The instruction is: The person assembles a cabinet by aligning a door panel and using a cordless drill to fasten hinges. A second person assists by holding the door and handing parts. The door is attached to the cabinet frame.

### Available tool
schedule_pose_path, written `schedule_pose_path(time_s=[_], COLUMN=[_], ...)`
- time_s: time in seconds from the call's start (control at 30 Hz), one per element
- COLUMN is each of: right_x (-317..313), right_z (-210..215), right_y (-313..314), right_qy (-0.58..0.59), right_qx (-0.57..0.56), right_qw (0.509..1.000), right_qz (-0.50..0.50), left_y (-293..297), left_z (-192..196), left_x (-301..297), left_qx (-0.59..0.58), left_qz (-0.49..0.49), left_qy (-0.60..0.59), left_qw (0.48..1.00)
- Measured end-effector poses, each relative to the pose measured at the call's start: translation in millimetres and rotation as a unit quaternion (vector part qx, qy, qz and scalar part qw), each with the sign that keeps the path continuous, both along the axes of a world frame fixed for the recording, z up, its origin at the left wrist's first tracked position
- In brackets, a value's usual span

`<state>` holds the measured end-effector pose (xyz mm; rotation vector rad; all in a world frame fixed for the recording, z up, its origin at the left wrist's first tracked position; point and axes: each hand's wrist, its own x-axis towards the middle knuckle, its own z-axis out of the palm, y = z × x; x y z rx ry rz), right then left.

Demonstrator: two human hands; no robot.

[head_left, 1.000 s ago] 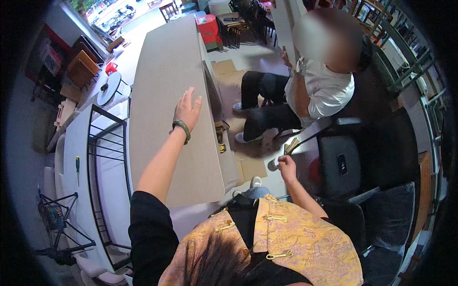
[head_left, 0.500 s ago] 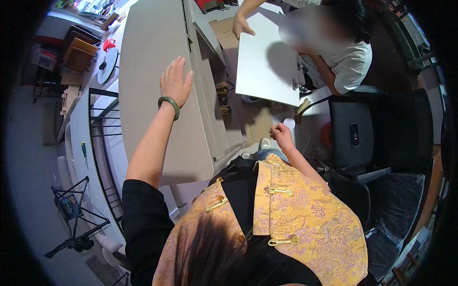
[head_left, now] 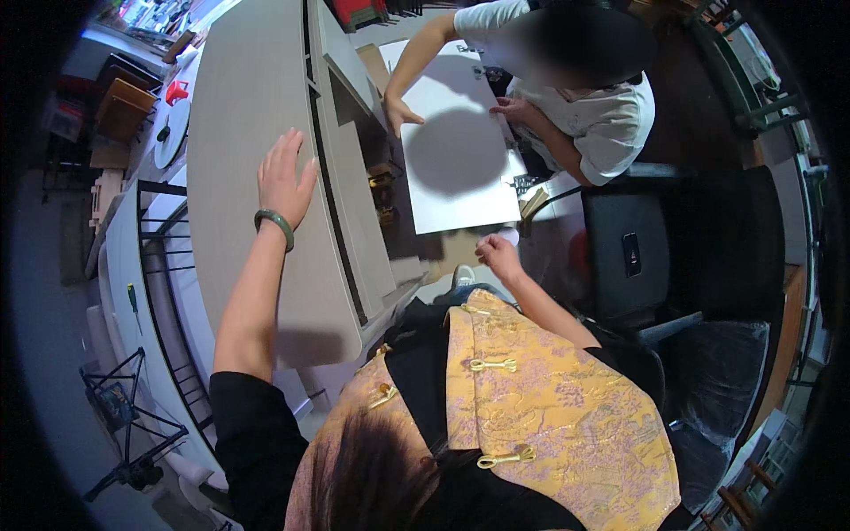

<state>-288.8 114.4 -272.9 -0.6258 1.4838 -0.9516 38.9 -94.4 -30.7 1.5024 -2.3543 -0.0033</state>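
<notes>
My left hand (head_left: 285, 184), with a green bangle at the wrist, lies flat with fingers spread on the pale wood-grain top of a cabinet (head_left: 235, 97). A dark slot runs along the top's right side, a little right of my fingertips. My right hand (head_left: 500, 256) hovers with curled fingers in front of my vest; whatever is in them, if anything, is hidden. It is close to a small white round object (head_left: 508, 236) and below a white panel (head_left: 460, 190) with metal hinges, which a co-worker's hands (head_left: 400, 113) hold.
A yellow-and-black power tool (head_left: 382, 181) lies beside the cabinet. To the right, a black chair (head_left: 624, 257) bears a phone (head_left: 631, 254). At the left are a screwdriver (head_left: 133, 298) on a white-topped piece with black bars and a black tripod (head_left: 133, 425).
The co-worker's white panel has shifted toward the cabinet, and another white hinged panel shows behind it. The cabinet's dark slot looks wider. My hands keep much the same pose while the view shifts.
</notes>
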Motion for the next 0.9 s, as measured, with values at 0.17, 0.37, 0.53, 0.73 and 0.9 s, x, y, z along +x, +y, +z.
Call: schedule_pose_path(time_s=[0.17,0.37,0.53,0.73,0.9], right_x=[8,5,7,11,17], right_z=[-6,-11,-7,-2,-4], right_y=[0,-7,-6,-19,-26], right_qy=[0.051,-0.012,-0.063,0.004,0.003], right_qx=[0.016,0.036,0.058,0.064,0.077], right_qw=[0.998,0.999,0.995,0.998,0.997], right_qz=[0.038,-0.021,-0.042,0.005,0.014], left_y=[0,1,2,1,2], left_z=[1,1,4,2,0], left_x=[-1,-2,-2,-3,-3], left_qx=[-0.003,-0.006,-0.011,0.019,0.020], left_qz=[-0.004,-0.008,-0.019,0.013,0.010], left_qy=[0.007,0.008,0.010,-0.072,-0.076], left_qw=[1.000,1.000,1.000,0.997,0.997])
